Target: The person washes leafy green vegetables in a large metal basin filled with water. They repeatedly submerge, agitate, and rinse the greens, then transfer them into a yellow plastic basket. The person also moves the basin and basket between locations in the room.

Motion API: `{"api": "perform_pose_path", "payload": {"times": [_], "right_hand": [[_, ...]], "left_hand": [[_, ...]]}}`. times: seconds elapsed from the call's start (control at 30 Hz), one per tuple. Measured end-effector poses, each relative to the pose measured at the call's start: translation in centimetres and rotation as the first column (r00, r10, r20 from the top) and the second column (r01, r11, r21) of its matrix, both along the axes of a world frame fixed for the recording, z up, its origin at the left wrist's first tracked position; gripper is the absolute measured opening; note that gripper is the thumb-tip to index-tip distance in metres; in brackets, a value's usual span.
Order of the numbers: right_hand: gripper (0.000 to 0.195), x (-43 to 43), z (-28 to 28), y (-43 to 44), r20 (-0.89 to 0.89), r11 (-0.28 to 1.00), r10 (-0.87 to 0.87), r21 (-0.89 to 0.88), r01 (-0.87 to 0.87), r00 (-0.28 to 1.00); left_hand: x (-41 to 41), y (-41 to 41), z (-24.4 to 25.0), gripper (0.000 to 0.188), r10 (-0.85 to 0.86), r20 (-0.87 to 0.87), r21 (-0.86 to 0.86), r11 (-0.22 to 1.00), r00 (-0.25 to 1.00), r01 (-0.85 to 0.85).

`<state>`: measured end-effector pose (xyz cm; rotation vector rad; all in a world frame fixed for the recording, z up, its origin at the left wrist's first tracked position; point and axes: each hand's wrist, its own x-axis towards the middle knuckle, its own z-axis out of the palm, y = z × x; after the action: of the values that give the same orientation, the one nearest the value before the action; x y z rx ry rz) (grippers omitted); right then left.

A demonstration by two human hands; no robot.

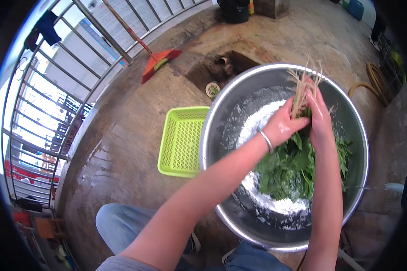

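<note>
A large round metal basin (212, 135) holds water. My left hand (285, 122), with a metal bangle at the wrist, and my right hand (320, 117) close from both sides around the root end of a bunch of leafy greens (285, 169). The pale, stringy roots (303, 91) stick up past my fingers towards the basin's far rim. The green leaves hang down into the water below my hands and spread between my forearms. Part of the stems is hidden by the fingers and the right forearm.
A lime-green plastic basket (186, 142) stands on the wet concrete floor, left of the basin. Behind them is a drain pit (203, 73) with a small round strainer (212, 89). A broom (159, 62) leans by a metal railing (98, 37). A coiled hose (376, 81) lies right; water enters from a pale pipe (393, 187).
</note>
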<state>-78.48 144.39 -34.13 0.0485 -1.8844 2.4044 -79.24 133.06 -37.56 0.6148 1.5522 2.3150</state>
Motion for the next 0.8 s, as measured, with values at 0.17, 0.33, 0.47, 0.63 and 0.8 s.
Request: {"api": "perform_pose_path", "payload": {"times": [0.17, 0.33, 0.47, 0.63, 0.8], "right_hand": [[0.058, -1.6, -1.3, -0.4, 0.133, 0.998, 0.051, -0.028, -0.047, 0.99], [0.06, -2.7, -1.6, -1.6, 0.057, 0.989, 0.033, 0.142, -0.04, 0.998], [0.057, -3.0, -0.3, -2.5, -0.05, 0.967, 0.038, 0.253, -0.024, 0.998], [0.054, -2.2, -2.0, 2.2, -0.008, 0.954, 0.012, 0.299, -0.009, 1.0], [0.047, -0.1, -8.0, 5.8, 0.236, 0.979, -0.043, 0.206, -0.006, 0.971]], "left_hand": [[0.6, -0.2, 0.5, 0.056, 0.234, -0.032, -0.265, 0.936, 0.972, -0.234], [0.3, -1.3, 1.7, 0.05, 0.358, -0.154, -0.377, 0.84, 0.921, -0.39], [-1.7, -4.5, 1.7, 0.051, 0.375, -0.13, -0.297, 0.869, 0.918, -0.397], [-4.5, -13.0, 5.2, 0.054, 0.442, -0.169, -0.172, 0.867, 0.881, -0.468], [-4.5, -21.7, 8.1, 0.055, 0.467, -0.276, -0.286, 0.795, 0.84, -0.535]]}}
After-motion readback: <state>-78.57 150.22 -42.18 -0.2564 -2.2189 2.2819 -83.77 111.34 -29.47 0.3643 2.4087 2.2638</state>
